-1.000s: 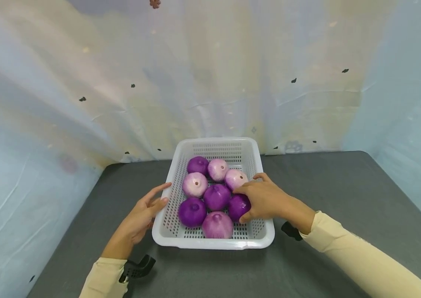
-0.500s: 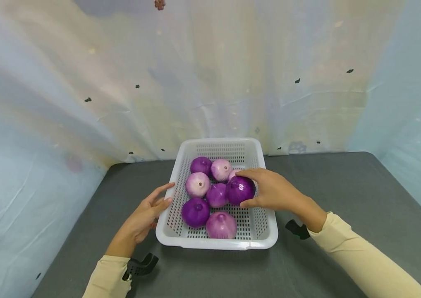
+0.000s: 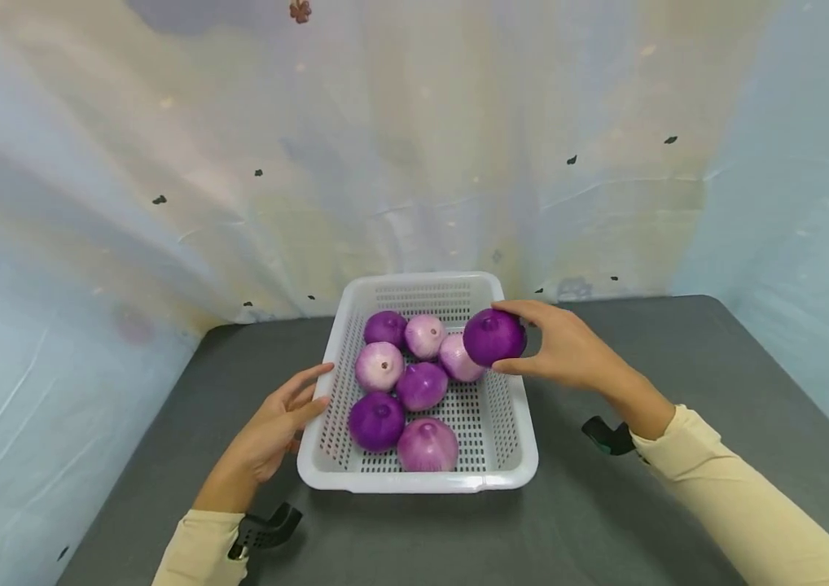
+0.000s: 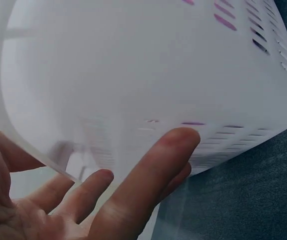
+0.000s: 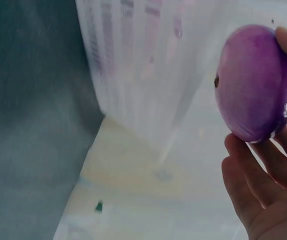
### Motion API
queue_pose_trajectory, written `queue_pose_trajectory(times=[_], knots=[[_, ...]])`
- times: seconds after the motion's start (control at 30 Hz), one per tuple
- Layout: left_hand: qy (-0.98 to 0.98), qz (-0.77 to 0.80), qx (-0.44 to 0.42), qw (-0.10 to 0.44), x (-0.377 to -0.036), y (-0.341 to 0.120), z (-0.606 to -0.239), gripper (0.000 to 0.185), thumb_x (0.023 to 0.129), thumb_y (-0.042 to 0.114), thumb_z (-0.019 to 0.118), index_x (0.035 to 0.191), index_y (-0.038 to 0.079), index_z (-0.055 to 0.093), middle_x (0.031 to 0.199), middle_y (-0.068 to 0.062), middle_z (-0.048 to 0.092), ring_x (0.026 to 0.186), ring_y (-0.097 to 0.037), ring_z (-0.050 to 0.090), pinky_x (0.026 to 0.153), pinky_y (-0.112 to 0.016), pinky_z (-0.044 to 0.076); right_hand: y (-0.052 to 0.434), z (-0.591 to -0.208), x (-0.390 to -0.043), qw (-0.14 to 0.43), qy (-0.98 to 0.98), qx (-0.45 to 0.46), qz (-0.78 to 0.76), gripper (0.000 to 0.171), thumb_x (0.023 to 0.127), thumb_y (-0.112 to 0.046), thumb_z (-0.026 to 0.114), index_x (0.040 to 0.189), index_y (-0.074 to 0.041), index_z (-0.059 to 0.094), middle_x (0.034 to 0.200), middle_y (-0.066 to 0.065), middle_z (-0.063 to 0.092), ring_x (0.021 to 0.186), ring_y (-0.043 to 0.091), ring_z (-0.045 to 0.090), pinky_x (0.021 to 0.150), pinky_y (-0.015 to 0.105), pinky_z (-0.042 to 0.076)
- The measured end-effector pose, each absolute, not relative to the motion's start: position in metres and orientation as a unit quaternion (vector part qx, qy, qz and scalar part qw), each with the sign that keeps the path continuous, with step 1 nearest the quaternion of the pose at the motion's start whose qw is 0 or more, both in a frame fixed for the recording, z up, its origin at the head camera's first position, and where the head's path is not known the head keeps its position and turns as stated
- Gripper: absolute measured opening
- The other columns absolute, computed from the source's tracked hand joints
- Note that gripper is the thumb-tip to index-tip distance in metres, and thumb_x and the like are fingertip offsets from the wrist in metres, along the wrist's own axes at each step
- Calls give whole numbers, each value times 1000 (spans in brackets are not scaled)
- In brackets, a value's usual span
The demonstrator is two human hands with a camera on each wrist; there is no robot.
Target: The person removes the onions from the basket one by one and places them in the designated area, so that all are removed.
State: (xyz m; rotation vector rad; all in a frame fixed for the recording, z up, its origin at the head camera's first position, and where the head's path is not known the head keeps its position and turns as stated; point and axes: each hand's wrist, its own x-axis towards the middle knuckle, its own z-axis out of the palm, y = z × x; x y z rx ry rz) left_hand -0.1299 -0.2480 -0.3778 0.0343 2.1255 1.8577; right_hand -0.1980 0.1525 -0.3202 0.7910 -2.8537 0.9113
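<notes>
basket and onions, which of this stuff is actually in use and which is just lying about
In use:
dark purple onion, held by the right hand
white basket, touched by the left hand
six onions in the basket

Lying about:
grey table
pale sheet backdrop
</notes>
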Motion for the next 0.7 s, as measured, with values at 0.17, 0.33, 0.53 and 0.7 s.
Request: queue_pose_trajectory(times=[0.17,0.33,0.53,0.7], knots=[[740,655,-5,154,-127,-250,-377,61,102,27,58,156,27,30,163,-7,31,108,-26,67,72,-50,60,174,-322,-208,35,-924,229,304,86,78,-42,84,149,-14,46,137,11,59,115,31,58,90,51,52],[735,661,-21,151,-126,-251,-377,60,101,26,59,155,27,32,163,-6,32,109,-23,66,74,-50,60,192,-333,-217,37,-932,204,297,85,80,-44,82,149,-12,45,141,15,56,113,34,58,87,51,52],[729,667,-22,152,-125,-254,-376,62,101,25,60,156,26,31,163,-6,32,111,-23,65,76,-51,59,207,-347,-228,28,-941,185,283,86,82,-46,80,150,-10,42,144,21,53,114,39,58,88,55,51],[733,663,-14,154,-125,-257,-376,64,101,27,60,157,26,30,163,-6,31,112,-23,65,77,-51,59,215,-359,-237,15,-949,170,266,88,82,-47,79,151,-8,41,143,25,53,118,42,58,91,59,50]])
